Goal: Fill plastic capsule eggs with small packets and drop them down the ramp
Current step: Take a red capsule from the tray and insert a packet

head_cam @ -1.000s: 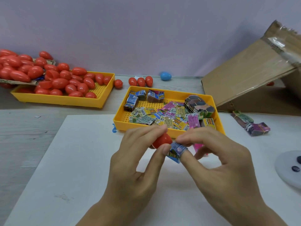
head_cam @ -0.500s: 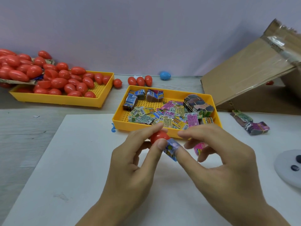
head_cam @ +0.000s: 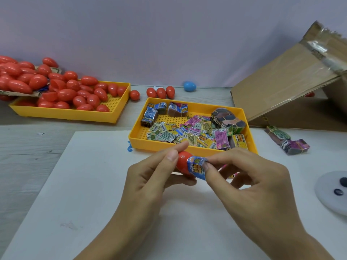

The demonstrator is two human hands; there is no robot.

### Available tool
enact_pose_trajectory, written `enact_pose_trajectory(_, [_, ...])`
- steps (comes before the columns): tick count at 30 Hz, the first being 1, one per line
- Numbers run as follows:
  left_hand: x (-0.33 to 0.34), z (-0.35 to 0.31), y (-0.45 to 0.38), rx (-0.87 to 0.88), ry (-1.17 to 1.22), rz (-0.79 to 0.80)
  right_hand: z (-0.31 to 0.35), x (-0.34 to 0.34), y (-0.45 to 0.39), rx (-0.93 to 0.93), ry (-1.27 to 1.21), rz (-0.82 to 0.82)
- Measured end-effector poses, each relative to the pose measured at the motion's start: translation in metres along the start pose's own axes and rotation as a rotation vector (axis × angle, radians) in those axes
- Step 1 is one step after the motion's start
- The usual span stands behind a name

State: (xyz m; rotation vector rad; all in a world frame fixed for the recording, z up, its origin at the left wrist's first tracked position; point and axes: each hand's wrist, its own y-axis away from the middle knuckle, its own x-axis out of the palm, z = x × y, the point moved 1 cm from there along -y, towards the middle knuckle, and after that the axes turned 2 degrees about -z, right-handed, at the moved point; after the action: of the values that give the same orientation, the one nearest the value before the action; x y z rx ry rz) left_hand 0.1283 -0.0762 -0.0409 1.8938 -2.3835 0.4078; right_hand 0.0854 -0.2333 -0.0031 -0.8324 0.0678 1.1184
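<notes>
Above the white board (head_cam: 93, 184), left grip (head_cam: 150, 177) round a red egg half (head_cam: 183, 163), right grip (head_cam: 249, 177) pinching a blue packet (head_cam: 198, 167).

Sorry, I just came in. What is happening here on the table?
A person is filling a red plastic capsule egg half. The left hand holds it, while the right hand pinches a small blue printed packet and presses it at the egg's open end. The packet is not fully inside yet. Behind the hands stands a yellow plastic tray of loose packets; a second yellow tray of red eggs is at the far left, and the brown cardboard ramp at the right.
</notes>
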Motion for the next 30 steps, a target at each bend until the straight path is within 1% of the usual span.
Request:
enact_pose_trajectory(7, [0.004, -0.003, 0.001, 0.053, -0.041, -0.002, 0.001, -0.001, 0.001, -0.03, -0.007, -0.007])
enact_pose_trajectory(12, [0.005, -0.004, 0.0, 0.09, -0.051, -0.022, 0.002, -0.001, 0.001, 0.022, -0.015, 0.029])
enact_pose_trajectory(14, [0.004, -0.004, 0.001, 0.101, -0.052, -0.021, 0.002, -0.002, 0.0, 0.097, -0.062, 0.07])
enact_pose_trajectory(18, [0.002, -0.003, 0.0, 0.098, -0.033, -0.043, 0.001, -0.005, -0.002, 0.281, -0.242, 0.171])
enact_pose_trajectory(20, [0.002, -0.004, 0.0, 0.108, -0.036, -0.058, 0.0, -0.005, -0.005, 0.351, -0.336, 0.19])
enact_pose_trajectory(24, [0.002, -0.004, -0.001, 0.125, -0.035, -0.057, -0.001, -0.007, -0.011, 0.575, -0.547, 0.23])
enact_pose_trajectory(26, [0.003, -0.004, -0.002, 0.136, -0.045, -0.052, -0.001, -0.008, -0.014, 0.672, -0.603, 0.263])
enact_pose_trajectory(30, [0.004, -0.005, -0.002, 0.149, -0.043, -0.046, -0.002, -0.007, -0.014, 0.8, -0.647, 0.291])
